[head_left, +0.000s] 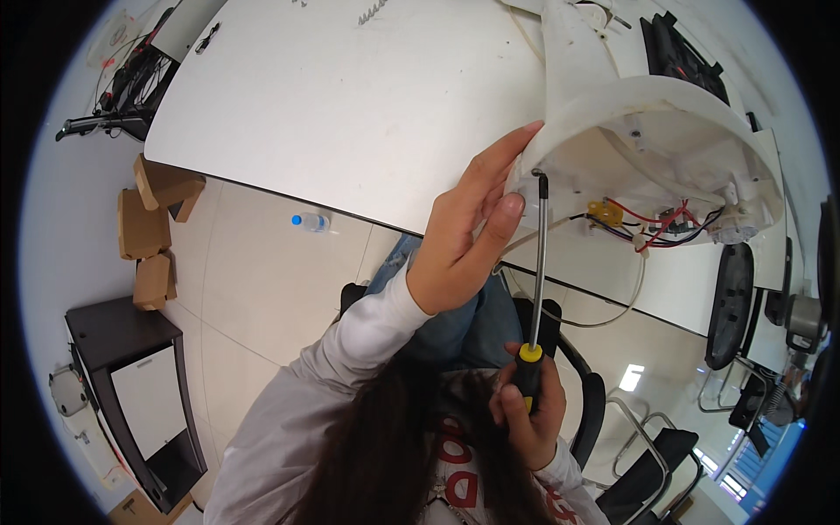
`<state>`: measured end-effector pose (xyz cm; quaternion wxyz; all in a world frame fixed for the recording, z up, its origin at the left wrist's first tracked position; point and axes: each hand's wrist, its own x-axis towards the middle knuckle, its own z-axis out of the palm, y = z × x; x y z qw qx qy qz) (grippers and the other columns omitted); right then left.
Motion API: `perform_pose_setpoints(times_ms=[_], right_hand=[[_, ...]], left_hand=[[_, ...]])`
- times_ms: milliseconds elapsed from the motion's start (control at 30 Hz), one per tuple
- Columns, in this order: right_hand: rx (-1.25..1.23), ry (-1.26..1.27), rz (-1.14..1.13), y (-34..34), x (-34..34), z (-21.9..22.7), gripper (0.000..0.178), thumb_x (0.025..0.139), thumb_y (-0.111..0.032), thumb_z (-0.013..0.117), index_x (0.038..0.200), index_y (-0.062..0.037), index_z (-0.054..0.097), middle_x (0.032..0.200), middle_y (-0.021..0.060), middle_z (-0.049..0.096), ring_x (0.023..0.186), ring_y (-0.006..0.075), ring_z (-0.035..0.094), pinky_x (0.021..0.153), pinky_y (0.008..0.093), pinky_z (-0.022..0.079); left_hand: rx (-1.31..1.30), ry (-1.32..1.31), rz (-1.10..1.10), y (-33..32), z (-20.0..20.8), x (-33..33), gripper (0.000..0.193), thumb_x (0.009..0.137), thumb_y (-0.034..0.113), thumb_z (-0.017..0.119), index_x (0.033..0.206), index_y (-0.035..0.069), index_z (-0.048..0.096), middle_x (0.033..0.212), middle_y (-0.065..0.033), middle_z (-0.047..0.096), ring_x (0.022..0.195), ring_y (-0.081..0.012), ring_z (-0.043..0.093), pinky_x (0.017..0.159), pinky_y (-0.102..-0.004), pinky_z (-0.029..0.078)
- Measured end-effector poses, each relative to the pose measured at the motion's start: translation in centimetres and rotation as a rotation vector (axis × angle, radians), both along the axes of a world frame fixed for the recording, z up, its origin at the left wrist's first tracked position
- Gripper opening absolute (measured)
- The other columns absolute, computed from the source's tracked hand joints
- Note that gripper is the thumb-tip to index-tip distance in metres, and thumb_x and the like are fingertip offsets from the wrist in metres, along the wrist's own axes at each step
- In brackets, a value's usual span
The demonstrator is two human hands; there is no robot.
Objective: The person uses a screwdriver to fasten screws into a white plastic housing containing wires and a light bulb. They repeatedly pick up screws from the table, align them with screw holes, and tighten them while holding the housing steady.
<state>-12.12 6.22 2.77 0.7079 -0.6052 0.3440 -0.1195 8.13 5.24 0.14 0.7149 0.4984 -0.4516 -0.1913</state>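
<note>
My right hand (530,404) grips the black-and-yellow handle of a screwdriver (540,262). The long metal shaft runs upward, and its dark tip meets a screw spot at the left edge of a hollow white plastic housing (652,96). Around that same left edge my left hand (464,223) is closed, thumb on the near side and fingers behind. Inside the housing, red, black and blue wires (643,229) run past a small yellow part (604,213) to a clear fitting at the right. A pale cable (604,324) hangs below it.
The housing is over a white table (350,105); a coiled spring (372,11) lies at its far side. An open black tool case (682,57) stands behind the housing. On the floor are a water bottle (311,222), cardboard boxes (144,223) and a dark cabinet (122,337). Chairs (647,477) stand at right.
</note>
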Motion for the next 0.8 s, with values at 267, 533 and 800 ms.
perform_pose_setpoints(times_ms=[267, 533, 800], right_hand=[[-0.013, -0.001, 0.019, 0.1, -0.1, -0.1, 0.036, 0.086, -0.01, 0.051, 0.118, 0.004, 0.042, 0.071, 0.0026, 0.053, 0.053, 0.0069, 0.051, 0.052, 0.0193, 0.04], [0.091, -0.029, 0.054, 0.0, -0.2, -0.1, 0.037, 0.087, -0.01, 0.048, 0.12, 0.0044, 0.038, 0.077, 0.0037, 0.052, 0.054, 0.0071, 0.049, 0.053, 0.0194, 0.039], [0.627, -0.271, 0.137, 0.2, 0.3, 2.2, 0.039, 0.09, -0.011, 0.043, 0.123, 0.0029, 0.027, 0.089, 0.0088, 0.045, 0.057, 0.009, 0.046, 0.055, 0.0219, 0.039]], left_hand=[[0.022, 0.005, -0.051, 0.4, 0.3, 0.3, 0.044, 0.091, 0.008, 0.035, 0.134, -0.001, 0.027, 0.122, -0.0141, 0.046, 0.097, -0.0121, 0.047, 0.084, -0.0227, 0.036], [0.054, 0.024, -0.056, 0.4, 0.5, 0.2, 0.044, 0.092, 0.008, 0.035, 0.134, -0.001, 0.027, 0.123, -0.0158, 0.045, 0.105, -0.0155, 0.047, 0.089, -0.0251, 0.035], [-0.024, 0.08, -0.031, 0.1, 0.0, 0.0, 0.043, 0.093, 0.013, 0.037, 0.132, -0.005, 0.029, 0.13, -0.017, 0.04, 0.121, -0.0209, 0.038, 0.098, -0.0287, 0.029]])
